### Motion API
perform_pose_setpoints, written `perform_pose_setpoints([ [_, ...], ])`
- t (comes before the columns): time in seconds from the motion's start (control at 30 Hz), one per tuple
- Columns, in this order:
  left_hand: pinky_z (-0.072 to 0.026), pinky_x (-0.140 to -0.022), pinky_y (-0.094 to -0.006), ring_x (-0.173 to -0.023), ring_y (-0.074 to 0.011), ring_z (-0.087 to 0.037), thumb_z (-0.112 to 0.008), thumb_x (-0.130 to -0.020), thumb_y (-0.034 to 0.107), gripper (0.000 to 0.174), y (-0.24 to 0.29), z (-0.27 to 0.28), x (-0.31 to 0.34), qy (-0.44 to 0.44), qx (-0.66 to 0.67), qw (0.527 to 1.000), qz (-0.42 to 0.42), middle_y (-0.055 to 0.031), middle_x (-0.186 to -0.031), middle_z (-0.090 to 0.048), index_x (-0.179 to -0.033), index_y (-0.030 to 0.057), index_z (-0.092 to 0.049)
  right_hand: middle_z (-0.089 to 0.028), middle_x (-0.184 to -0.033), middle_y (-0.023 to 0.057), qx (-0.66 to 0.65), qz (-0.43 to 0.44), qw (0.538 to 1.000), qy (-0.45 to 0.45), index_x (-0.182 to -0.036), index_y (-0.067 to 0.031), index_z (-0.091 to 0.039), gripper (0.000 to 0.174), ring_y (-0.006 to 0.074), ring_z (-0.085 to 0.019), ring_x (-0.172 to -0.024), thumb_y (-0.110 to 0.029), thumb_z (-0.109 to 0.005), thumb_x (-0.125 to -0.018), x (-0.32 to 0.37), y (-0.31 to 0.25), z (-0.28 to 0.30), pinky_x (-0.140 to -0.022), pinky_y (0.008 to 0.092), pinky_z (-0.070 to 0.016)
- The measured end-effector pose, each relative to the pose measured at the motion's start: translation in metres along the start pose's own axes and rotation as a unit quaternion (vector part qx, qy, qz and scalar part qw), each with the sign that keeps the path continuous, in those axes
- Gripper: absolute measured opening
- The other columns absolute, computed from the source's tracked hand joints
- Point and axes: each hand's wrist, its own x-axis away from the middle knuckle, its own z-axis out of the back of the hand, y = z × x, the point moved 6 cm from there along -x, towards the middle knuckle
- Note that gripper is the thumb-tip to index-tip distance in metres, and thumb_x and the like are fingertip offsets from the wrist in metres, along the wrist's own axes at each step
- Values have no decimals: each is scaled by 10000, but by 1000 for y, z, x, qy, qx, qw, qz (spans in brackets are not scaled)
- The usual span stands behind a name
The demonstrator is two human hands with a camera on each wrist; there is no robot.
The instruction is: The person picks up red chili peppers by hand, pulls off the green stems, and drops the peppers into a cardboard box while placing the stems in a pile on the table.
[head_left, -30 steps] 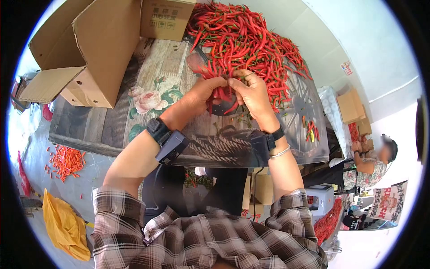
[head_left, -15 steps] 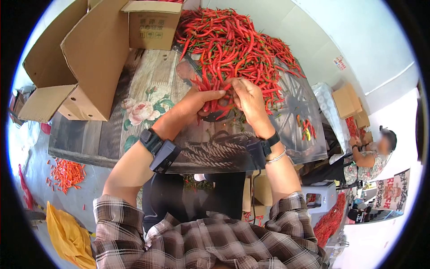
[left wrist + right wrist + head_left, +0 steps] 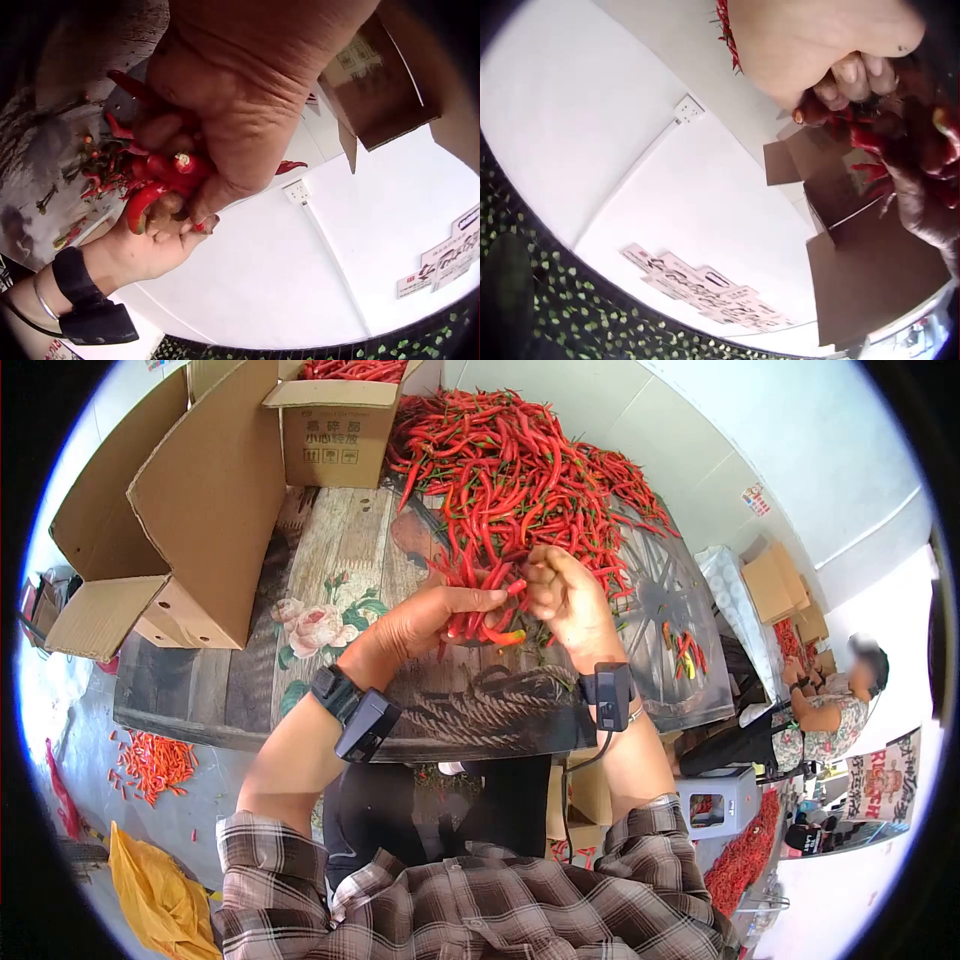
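A loose bunch of red chili peppers [image 3: 470, 615] is in my left hand [image 3: 430, 618], thumb across the top and tips fanning out; one has a yellow-orange end. In the left wrist view, a pale stemless end [image 3: 182, 163] faces out from the bunch. My right hand [image 3: 572, 600] is close beside it, fingers curled inward, fingertips right at the nearest chili ends. The right wrist view shows its curled fingers [image 3: 855, 79] above a chili's cut end [image 3: 799, 117]. I cannot tell whether a stem is between them. Beyond both hands lies a big heap of chilies [image 3: 520, 470].
Open cardboard boxes [image 3: 205, 510] stand left on the printed table [image 3: 370, 525]. A few chilies [image 3: 688, 652] lie at the table's right. Orange-red pieces [image 3: 152, 765] and a yellow sack [image 3: 160, 890] are on the floor. Another person [image 3: 825, 710] sits at right.
My right hand has drawn slightly away from the bunch, its wrist turning. The left hand still grips the chilies, and the yellow-orange end has come into sight. The head view has shifted slightly.
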Motion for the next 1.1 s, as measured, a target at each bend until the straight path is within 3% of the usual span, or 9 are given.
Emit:
perform_pose_setpoints([
  [0.13, -533, -682, -277, -748, -112, -592, -610, -888, 149, 310, -12, 0, -6, -23, 42, 999, -4, -36, -875, -615, -1165, 16, -571, -644, -926, 66, 79, -30, 994, -63, -1059, -53, -569, 312, 181, -644, -714, -332, -519, -929, 6, 14, -6, -484, 241, -408],
  [0.33, -546, -798, -350, -867, -152, -618, -629, -880, 162, 341, -20, -3, -7, -54, 57, 997, 17, -73, -1000, -627, -1180, 12, -565, -650, -843, 33, 66, -69, 995, -23, -1012, -78, -594, 295, 112, -603, -639, -346, -596, -890, 13, 18, -11, -451, 218, -359],
  [0.5, -523, -709, -303, -783, -136, -609, -654, -861, 150, 281, -18, -1, -3, -22, 2, 999, 30, -51, -894, -633, -1104, 22, -596, -645, -793, 13, 49, -60, 995, -55, -979, -95, -600, 248, 73, -570, -602, -314, -637, -867, 10, 22, -3, -437, 203, -329],
  [0.73, -490, -621, -253, -673, -110, -584, -668, -845, 134, 237, -17, -8, 0, -7, 11, 999, 43, -11, -782, -615, -1049, 31, -608, -621, -800, 12, 24, -30, 999, -7, -820, -60, -590, 112, 121, -595, -706, -143, -664, -827, 7, 14, -6, -585, 281, -464],
  [0.8, -491, -620, -253, -686, -107, -592, -663, -849, 131, 239, -22, -3, 0, 33, 8, 998, 59, -10, -786, -618, -1058, 31, -604, -614, -789, 50, 335, 131, 932, 49, -777, -36, -572, 66, 203, -606, -724, -57, -634, -789, 8, -5, -6, -620, 344, -461],
  [0.83, -492, -618, -253, -698, -104, -600, -658, -852, 128, 242, -24, -1, -2, 69, 5, 995, 73, -8, -790, -621, -1066, 31, -601, -614, -789, 50, 334, 132, 931, 60, -777, -36, -572, 66, 203, -606, -724, -57, -634, -789, 7, -4, -4, -620, 344, -461],
  [0.9, -446, -562, -229, -654, -86, -573, -633, -875, 176, 203, -17, -12, -3, 64, 36, 996, 49, -3, -769, -622, -1037, 55, -612, -598, -784, 118, 622, 363, 686, 107, -787, -9, -574, 52, 304, -592, -738, -22, -610, -751, 21, -25, -21, -658, 394, -447],
  [1.03, -349, -441, -187, -565, -61, -523, -563, -924, 279, 224, -17, 9, -7, 66, 79, 994, 29, -10, -765, -643, -1007, 79, -620, -598, -839, 159, 609, 352, 711, 13, -911, -12, -626, 177, 356, -578, -795, -25, -604, -736, 14, -16, -9, -707, 408, -457],
  [1.1, -311, -403, -176, -557, -62, -524, -536, -935, 325, 287, -22, 25, -13, 85, 78, 993, 10, -22, -794, -649, -994, 55, -612, -610, -887, 161, 625, 396, 673, 1, -962, -15, -635, 209, 353, -579, -809, -46, -607, -758, 18, -14, -14, -730, 399, -469],
])
